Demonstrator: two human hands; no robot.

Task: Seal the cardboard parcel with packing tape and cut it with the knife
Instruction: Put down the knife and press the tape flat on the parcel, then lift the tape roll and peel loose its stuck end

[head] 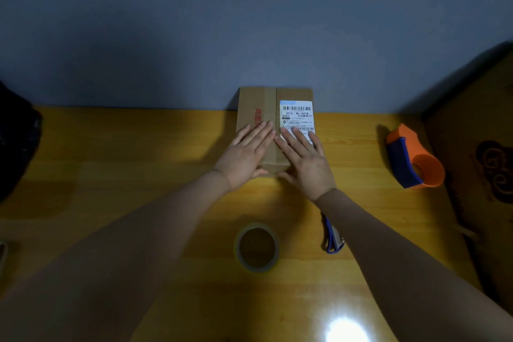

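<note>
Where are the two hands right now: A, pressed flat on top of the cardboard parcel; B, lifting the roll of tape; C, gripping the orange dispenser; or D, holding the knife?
A: the left hand and right hand lie flat, palms down, on the cardboard parcel, while the roll of tape, knife and orange dispenser sit untouched on the table.
</note>
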